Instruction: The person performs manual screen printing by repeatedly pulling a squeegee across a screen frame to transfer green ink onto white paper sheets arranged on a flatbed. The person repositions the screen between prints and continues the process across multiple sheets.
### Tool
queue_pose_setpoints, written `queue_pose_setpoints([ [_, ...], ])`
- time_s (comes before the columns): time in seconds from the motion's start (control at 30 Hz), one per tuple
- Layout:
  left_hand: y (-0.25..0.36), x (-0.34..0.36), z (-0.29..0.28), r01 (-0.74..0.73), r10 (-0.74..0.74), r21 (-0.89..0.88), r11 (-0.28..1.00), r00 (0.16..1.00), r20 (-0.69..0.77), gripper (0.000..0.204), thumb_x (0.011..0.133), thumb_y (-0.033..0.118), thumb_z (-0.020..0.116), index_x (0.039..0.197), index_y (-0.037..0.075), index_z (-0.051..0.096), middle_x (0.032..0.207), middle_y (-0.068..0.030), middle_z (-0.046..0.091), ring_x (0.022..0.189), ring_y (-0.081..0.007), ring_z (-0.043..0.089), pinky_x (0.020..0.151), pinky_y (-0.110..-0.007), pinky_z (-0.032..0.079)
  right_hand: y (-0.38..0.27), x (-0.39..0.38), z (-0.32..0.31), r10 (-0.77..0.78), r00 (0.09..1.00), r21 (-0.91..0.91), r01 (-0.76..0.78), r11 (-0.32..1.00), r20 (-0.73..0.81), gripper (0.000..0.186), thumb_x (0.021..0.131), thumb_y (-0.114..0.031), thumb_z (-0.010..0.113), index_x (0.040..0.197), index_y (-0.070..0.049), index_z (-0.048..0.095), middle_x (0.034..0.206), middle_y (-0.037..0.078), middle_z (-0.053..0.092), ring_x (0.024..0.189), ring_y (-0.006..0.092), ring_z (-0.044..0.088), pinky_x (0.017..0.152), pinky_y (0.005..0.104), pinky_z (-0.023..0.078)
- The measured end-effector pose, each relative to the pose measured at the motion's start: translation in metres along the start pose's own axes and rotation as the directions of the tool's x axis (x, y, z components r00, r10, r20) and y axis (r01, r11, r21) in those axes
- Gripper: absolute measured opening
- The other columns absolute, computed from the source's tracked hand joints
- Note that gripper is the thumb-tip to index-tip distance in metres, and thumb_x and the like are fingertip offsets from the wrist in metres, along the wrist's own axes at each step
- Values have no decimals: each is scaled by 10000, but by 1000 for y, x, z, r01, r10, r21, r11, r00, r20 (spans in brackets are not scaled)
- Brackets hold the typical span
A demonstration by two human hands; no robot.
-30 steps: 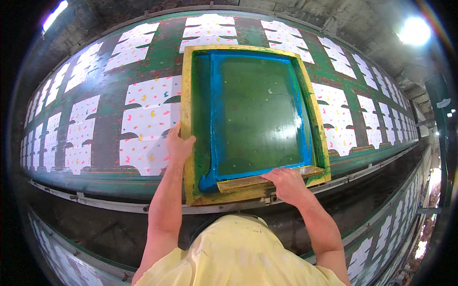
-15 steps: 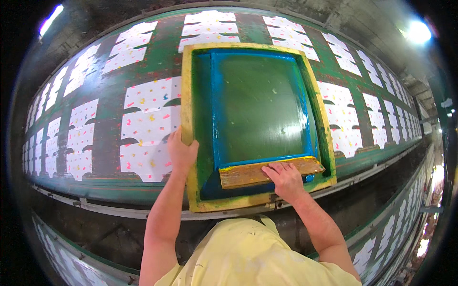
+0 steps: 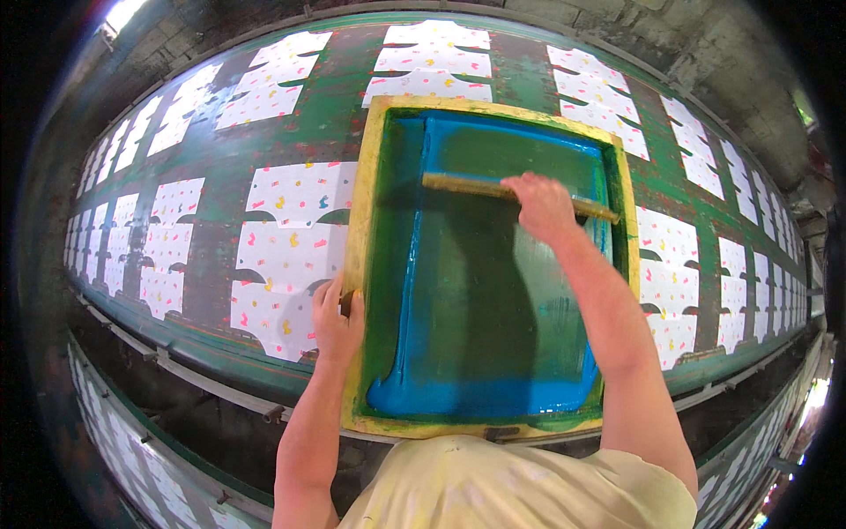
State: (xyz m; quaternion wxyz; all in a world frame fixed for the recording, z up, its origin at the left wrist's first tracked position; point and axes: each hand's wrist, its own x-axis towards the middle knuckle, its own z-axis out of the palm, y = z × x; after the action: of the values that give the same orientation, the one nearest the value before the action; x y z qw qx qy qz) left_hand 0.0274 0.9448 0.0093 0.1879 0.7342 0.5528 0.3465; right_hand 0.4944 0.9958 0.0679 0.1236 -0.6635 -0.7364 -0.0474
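A screen printing frame [image 3: 362, 220] with yellow wooden sides lies on the long table before me. Its green mesh [image 3: 467, 300] carries blue ink [image 3: 480, 397], thickest in a band along the near side, with streaks down the left and across the far end. My right hand [image 3: 542, 207] is closed on a wooden squeegee [image 3: 467, 184], which stands across the far part of the mesh, slightly slanted. At the frame's left side, toward the near corner, my left hand [image 3: 337, 324] grips the edge; a small brown piece shows by its fingers.
White fabric pieces [image 3: 291, 247] with small coloured prints lie in two rows along the green table [image 3: 344, 145]. A metal rail [image 3: 211, 388] runs along its near edge. Behind me stands another table with more white pieces [image 3: 145, 472]. A concrete wall [image 3: 582, 18] rises beyond.
My right hand has pushed the squeegee from the near end of the mesh to the far part. Blue ink now pools along the near side. My left hand stays at the frame's left edge.
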Motion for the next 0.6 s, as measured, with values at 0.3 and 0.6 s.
queue_pose_setpoints([
  [0.3,7,-1,-3,-8,8,137,991,1000,1,511,960,25,830,1457,-21,720,1310,-231,743,1233,-433,696,1058,-515,589,83,118,18,100,995,-34,-99,994,14,468,961,-36,677,1378,-198,814,1266,133,831,1145,396,810,983,559,653],
  [0.6,12,4,-3,-64,66,194,979,998,-5,500,938,-4,820,1432,-22,748,1282,-212,764,1187,-393,742,1038,-486,610,103,133,10,70,979,-32,-65,997,193,339,932,-136,711,1246,-135,838,1184,187,842,1126,434,803,984,584,641],
])
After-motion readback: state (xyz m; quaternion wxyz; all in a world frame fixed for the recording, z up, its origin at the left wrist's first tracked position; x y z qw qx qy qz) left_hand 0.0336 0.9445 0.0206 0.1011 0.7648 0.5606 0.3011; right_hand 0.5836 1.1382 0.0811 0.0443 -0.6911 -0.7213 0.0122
